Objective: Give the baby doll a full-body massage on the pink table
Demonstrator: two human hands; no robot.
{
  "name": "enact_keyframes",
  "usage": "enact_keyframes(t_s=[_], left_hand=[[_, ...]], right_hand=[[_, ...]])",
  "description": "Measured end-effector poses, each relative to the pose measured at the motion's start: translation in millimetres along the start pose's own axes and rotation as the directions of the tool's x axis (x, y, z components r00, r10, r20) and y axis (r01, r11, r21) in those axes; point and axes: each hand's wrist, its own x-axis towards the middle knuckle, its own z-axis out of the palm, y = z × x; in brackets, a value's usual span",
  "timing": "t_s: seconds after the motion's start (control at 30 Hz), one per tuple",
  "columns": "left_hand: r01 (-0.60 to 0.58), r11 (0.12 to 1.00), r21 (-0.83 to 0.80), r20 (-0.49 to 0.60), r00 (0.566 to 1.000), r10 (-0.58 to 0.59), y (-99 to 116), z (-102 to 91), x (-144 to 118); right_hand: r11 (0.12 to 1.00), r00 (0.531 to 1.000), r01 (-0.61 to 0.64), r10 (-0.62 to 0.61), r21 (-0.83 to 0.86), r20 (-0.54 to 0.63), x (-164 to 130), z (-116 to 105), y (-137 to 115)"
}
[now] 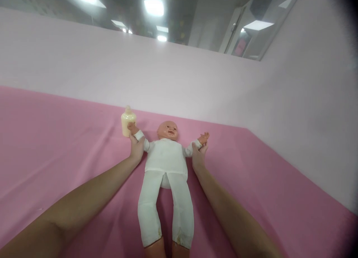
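Observation:
A baby doll [167,158] with a white cloth body lies on its back, head away from me and arms stretched out to both sides. My left hand [137,146] is closed around the doll's arm on the left, near its wrist. On the other side, my right hand [198,156] grips the doll's right-side arm just below its small hand. A pale yellow bottle [128,120] stands upright behind the doll's left-side hand, which partly covers it. The doll's feet run out of view at the bottom.
The doll lies on a pink padded surface [69,138] with a few creases. A pale wall [140,71] rises along the back and another along the right. Above the back wall is a glass pane [179,11] with bright lamp reflections.

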Motion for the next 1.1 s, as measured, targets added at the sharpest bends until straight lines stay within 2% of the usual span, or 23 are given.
enact_keyframes(t_s=[0.1, 0.23, 0.43, 0.6, 0.77, 0.9, 1.0, 1.1], left_hand=[[0.046, 0.998, -0.034, -0.062, 0.997, -0.048, -2, 0.5, 2], [0.048, 0.998, -0.045, -0.071, 0.996, -0.051, -2, 1.4, 3], [0.037, 0.998, -0.051, -0.094, 0.995, -0.042, 0, 2.2, 1], [-0.018, 1.0, -0.008, -0.039, 0.999, 0.017, -4, 0.7, 2], [-0.214, 0.975, 0.059, 0.07, 0.975, 0.21, -6, 1.6, 3], [-0.361, 0.914, 0.186, 0.22, 0.922, 0.32, 1, 3.0, -3], [-0.456, 0.845, 0.279, 0.383, 0.86, 0.338, 6, 4.1, -8], [-0.532, 0.788, 0.311, 0.501, 0.796, 0.339, 6, 5.1, -11]], right_hand=[[0.994, 0.992, -0.107, 0.108, 0.022, -0.067, 4, -2, 9], [0.96, 0.948, -0.279, 0.28, 0.031, -0.154, 6, -3, 14], [0.954, 0.944, -0.297, 0.298, 0.03, -0.14, 7, -4, 14], [0.982, 0.977, -0.191, 0.19, -0.002, -0.092, 4, -3, 12], [0.995, 0.996, -0.079, 0.081, -0.069, 0.029, -4, 0, -3], [0.987, 0.984, 0.046, -0.018, -0.154, 0.179, -11, 2, -13], [0.968, 0.939, 0.174, -0.108, -0.181, 0.326, -14, 3, -15], [0.924, 0.899, 0.285, -0.164, -0.255, 0.407, -13, 3, -12]])
